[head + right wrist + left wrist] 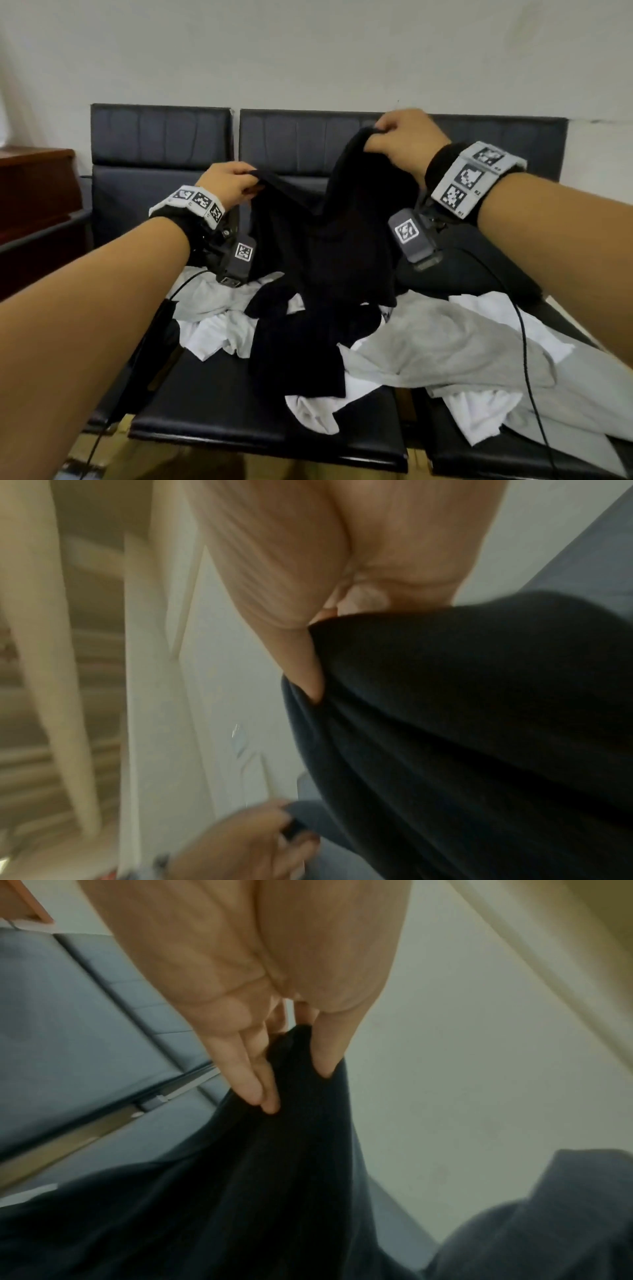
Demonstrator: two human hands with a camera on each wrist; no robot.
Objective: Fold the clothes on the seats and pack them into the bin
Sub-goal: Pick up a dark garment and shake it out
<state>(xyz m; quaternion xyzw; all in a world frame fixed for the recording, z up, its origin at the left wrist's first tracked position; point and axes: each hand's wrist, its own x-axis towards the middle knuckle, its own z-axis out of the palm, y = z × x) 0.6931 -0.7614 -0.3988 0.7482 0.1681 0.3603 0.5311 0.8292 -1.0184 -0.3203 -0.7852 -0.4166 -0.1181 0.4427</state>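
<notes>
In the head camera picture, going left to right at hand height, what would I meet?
Wooden cabinet → left hand → black garment → right hand

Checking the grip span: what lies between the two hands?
In the head view, only the black garment sags between the left hand and right hand, which pinch its top edge.

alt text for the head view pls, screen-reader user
Two bare hands lift a black garment by its top edge, left hand lower than right hand, above a heap of white, grey and black clothes on black seats against a white wall.
</notes>
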